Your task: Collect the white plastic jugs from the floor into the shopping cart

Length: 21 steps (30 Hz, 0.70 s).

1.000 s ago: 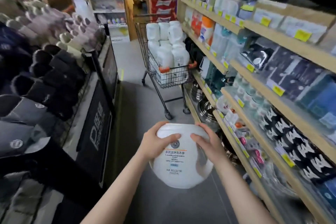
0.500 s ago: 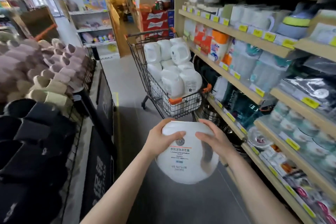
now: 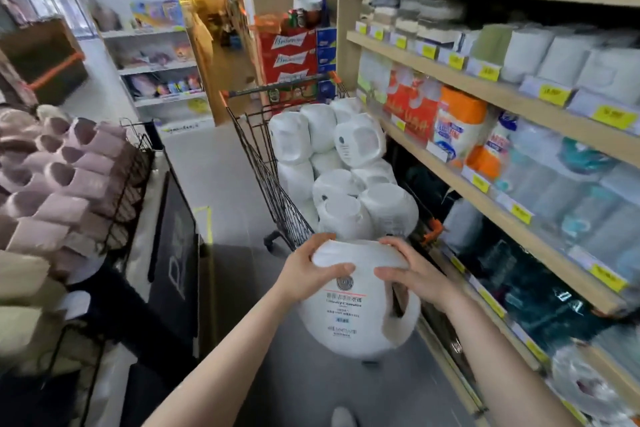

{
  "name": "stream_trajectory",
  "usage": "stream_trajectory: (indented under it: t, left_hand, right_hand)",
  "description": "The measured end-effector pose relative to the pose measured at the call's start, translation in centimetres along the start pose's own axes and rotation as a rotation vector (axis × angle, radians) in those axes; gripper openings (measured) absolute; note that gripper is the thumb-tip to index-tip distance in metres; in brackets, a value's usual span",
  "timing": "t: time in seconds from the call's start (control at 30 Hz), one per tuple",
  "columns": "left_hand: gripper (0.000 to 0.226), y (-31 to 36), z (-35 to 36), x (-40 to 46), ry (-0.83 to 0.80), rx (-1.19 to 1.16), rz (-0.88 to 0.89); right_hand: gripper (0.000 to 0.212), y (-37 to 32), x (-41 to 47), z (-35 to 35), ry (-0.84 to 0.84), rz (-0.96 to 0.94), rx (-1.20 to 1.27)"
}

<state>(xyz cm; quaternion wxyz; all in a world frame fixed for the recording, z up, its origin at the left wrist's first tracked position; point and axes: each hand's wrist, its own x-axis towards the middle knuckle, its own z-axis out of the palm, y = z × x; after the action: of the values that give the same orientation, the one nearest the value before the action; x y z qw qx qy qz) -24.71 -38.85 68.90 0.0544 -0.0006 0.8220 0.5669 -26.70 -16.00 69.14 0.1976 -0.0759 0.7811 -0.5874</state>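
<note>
Both hands are gripping one white jug (image 3: pixel 358 302) by its top, held in the air just in front of the cart. The left hand (image 3: pixel 304 269) is wrapping the left shoulder of the jug, fingers curled over the far edge and thumb lying across the near face above the label. The right hand (image 3: pixel 412 274) is doing the same on the other side, fingers spread over the rim, thumb pointing inward.

The shopping cart (image 3: pixel 273 184) is standing right ahead on a grey floor (image 3: pixel 221 170), hard against the wooden shelves (image 3: pixel 485 87) on the right, and it is piled high with more white jugs (image 3: pixel 343 163).

On the left, a wire rack of slippers (image 3: pixel 62 170) is lining the aisle, with a black sign (image 3: pixel 176 253) beneath. The shelf goods are smearing with motion, so the packets are hard to read. The cart's near end is hiding behind the held jug, and the forearms are running off the bottom edge.
</note>
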Motion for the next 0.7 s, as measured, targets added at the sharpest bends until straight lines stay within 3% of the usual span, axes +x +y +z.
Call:
stream_trajectory:
  t: [0.17,0.4,0.7]
  left_hand:
    - [0.072,1.3,-3.3,10.9,0.031,-0.026,0.006]
    - [0.082,2.9,-7.7,23.7,-0.079,-0.023,0.137]
    - [0.117,2.5,-14.2,42.4,-0.381,0.457,0.381]
  right_hand:
    - [0.081,-4.1,10.7,-3.4,-0.019,-0.019,-0.036]
    - [0.079,-6.7,21.8,-5.8,0.149,-0.176,-0.008]
    - [0.082,-7.7,35.8,-5.2,0.446,-0.284,-0.279]
